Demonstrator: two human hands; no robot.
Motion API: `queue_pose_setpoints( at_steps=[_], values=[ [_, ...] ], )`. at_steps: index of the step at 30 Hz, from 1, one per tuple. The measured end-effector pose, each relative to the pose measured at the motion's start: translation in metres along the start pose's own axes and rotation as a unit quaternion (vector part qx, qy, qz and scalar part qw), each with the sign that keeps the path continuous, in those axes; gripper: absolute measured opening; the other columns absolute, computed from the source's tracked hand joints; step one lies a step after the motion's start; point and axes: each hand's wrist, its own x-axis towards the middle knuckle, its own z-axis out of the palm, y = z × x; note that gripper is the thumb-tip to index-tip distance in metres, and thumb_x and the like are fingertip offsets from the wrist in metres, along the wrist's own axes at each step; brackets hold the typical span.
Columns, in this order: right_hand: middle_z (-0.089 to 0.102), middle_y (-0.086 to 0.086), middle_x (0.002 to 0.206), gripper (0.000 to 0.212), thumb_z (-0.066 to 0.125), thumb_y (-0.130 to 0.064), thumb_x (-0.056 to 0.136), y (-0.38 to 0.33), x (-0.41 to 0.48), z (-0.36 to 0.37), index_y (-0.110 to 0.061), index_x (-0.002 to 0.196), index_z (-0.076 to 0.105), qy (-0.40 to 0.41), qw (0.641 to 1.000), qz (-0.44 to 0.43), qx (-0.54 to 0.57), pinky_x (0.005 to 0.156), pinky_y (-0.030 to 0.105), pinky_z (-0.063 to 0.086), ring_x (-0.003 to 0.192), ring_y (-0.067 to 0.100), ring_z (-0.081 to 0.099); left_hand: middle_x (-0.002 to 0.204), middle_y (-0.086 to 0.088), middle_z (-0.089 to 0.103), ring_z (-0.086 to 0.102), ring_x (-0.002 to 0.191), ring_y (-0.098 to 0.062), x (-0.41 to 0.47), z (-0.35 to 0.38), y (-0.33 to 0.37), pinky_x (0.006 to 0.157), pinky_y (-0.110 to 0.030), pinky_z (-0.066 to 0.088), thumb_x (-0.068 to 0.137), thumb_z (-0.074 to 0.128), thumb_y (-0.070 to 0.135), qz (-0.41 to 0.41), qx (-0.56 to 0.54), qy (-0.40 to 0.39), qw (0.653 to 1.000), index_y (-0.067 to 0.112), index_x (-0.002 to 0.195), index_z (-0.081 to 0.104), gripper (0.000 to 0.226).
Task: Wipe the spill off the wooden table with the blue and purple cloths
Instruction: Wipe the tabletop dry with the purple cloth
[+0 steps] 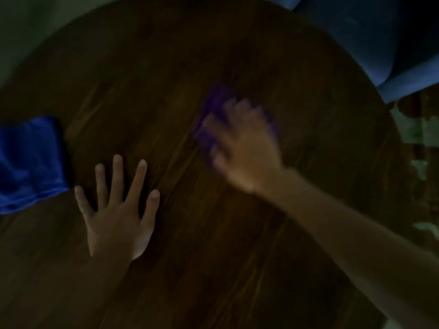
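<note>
A round dark wooden table (pixel 213 269) fills the dim view. My right hand (pixel 242 143) presses down on a purple cloth (pixel 213 103) near the table's middle; the hand is motion-blurred and covers most of the cloth. My left hand (pixel 118 210) lies flat on the wood with fingers spread, holding nothing. A blue cloth (pixel 28 160) lies folded at the table's left edge, just left of my left hand and apart from it. No spill shows in this dark frame.
A blue upholstered seat (pixel 370 39) stands beyond the table's far right edge. A patterned floor or rug (pixel 420 143) shows to the right. Pale floor (pixel 28 27) lies past the table's far left rim.
</note>
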Motion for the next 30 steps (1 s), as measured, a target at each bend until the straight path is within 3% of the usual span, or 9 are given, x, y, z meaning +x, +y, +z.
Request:
queue_pose_setpoints(
  at_steps=[4,6,11,15,17,20,25,27,30],
  values=[
    [0.010,0.011,0.173,0.067,0.045,-0.061,0.100,-0.078,-0.103,-0.007,-0.038,0.161,0.029,-0.190,0.866,-0.462,-0.007,0.124,0.051,-0.020,0.159,0.034,0.002,0.164,0.009,-0.033,-0.032,0.151,-0.020,0.002,-0.001,0.003,0.122,-0.061,-0.010,0.090,-0.006,0.072,-0.021,0.010,-0.018,1.000,0.051,0.151,-0.025,0.067],
    [0.011,0.010,0.173,0.066,0.046,-0.061,0.100,-0.050,-0.104,-0.007,-0.035,0.160,0.033,-0.186,0.812,-0.553,-0.007,0.123,0.047,-0.023,0.159,0.032,0.002,0.164,0.009,-0.033,-0.031,0.151,-0.020,0.002,-0.002,0.003,0.122,-0.062,-0.009,0.090,-0.006,0.072,-0.024,0.010,-0.018,0.999,0.051,0.150,-0.026,0.066],
    [0.031,0.016,0.166,0.065,0.045,-0.056,0.098,0.081,0.023,-0.011,-0.033,0.157,0.038,-0.041,0.986,-0.163,-0.022,0.125,0.057,0.017,0.153,0.041,0.027,0.165,0.007,-0.030,-0.030,0.152,-0.020,0.003,-0.003,0.004,0.122,-0.062,-0.010,0.092,-0.002,0.072,-0.014,0.003,-0.022,1.000,0.051,0.151,-0.023,0.067],
    [0.010,0.012,0.173,0.067,0.023,-0.064,0.103,0.112,0.101,-0.030,-0.040,0.163,0.011,-0.040,0.972,0.230,0.007,0.128,0.052,0.005,0.159,0.035,0.007,0.169,0.004,-0.020,-0.024,0.154,-0.022,0.001,-0.003,0.005,0.122,-0.064,-0.007,0.094,0.003,0.069,-0.011,-0.002,-0.016,1.000,0.046,0.157,-0.012,0.068],
    [0.017,0.013,0.171,0.067,0.025,-0.061,0.102,0.078,0.096,-0.024,-0.038,0.164,0.014,-0.035,0.983,0.181,-0.003,0.128,0.053,0.007,0.158,0.036,0.011,0.169,0.003,-0.017,-0.022,0.155,-0.022,0.002,-0.003,0.003,0.122,-0.064,-0.007,0.095,0.004,0.068,-0.012,0.000,-0.019,1.000,0.045,0.158,-0.009,0.068],
    [0.028,0.014,0.168,0.071,0.043,-0.059,0.096,0.001,0.019,-0.007,-0.034,0.162,0.029,-0.048,0.991,-0.121,0.013,0.127,0.056,0.007,0.156,0.040,0.015,0.170,0.002,-0.016,-0.021,0.155,-0.023,0.001,-0.003,0.003,0.122,-0.064,-0.007,0.096,0.007,0.066,-0.009,0.001,-0.019,1.000,0.044,0.158,-0.008,0.067],
    [0.019,0.010,0.171,0.062,0.056,-0.057,0.097,-0.018,-0.136,-0.011,-0.033,0.153,0.047,-0.221,0.835,-0.502,0.055,0.127,0.047,-0.012,0.160,0.032,0.005,0.170,0.003,-0.017,-0.022,0.155,-0.022,0.002,-0.003,0.004,0.122,-0.063,-0.009,0.097,0.006,0.065,-0.016,0.011,-0.019,1.000,0.043,0.159,-0.005,0.066],
    [0.025,0.012,0.169,0.063,0.051,-0.061,0.095,0.044,-0.137,-0.015,-0.031,0.151,0.051,-0.190,0.883,-0.427,0.036,0.129,0.050,-0.003,0.159,0.034,0.013,0.169,0.004,-0.020,-0.024,0.154,-0.021,0.002,-0.004,0.005,0.121,-0.063,-0.011,0.097,0.006,0.066,-0.016,0.006,-0.017,1.000,0.043,0.159,-0.006,0.067],
    [0.030,0.018,0.166,0.072,0.041,-0.066,0.095,0.147,-0.117,-0.029,-0.028,0.157,0.041,-0.063,0.997,-0.049,0.010,0.123,0.062,0.019,0.153,0.043,0.025,0.169,0.005,-0.020,-0.024,0.154,-0.021,0.000,-0.004,0.008,0.121,-0.062,-0.012,0.098,0.007,0.066,-0.015,0.000,-0.013,1.000,0.043,0.159,-0.005,0.066]
  ],
)
